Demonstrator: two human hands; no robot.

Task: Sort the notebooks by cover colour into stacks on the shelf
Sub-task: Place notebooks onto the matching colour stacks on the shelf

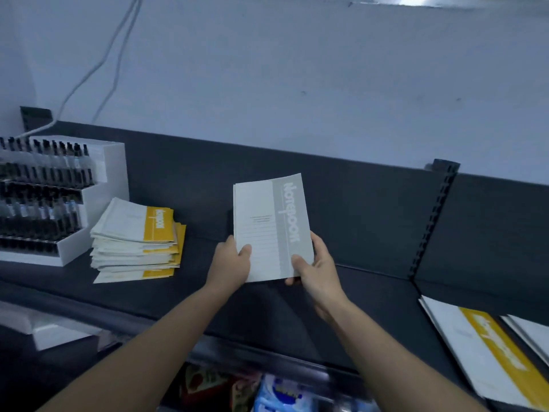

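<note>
You're gripping grey notebooks (271,227) in both hands, left hand (233,260) and right hand (316,264), above mid-shelf (371,221). Yellow stack (138,242) standing left; grey stack not started; loose yellow notebook (478,349) waiting right.

Cannot read the small print on the grey notebook (267,224), cannot see the fingers of the left hand (231,261) and right hand (319,267) tucked behind it, lose the pen display rack (62,200) past the edge at nine o'clock and the yellow notebook (487,349) at four, find only blur in the packets (267,392) at six.
</note>
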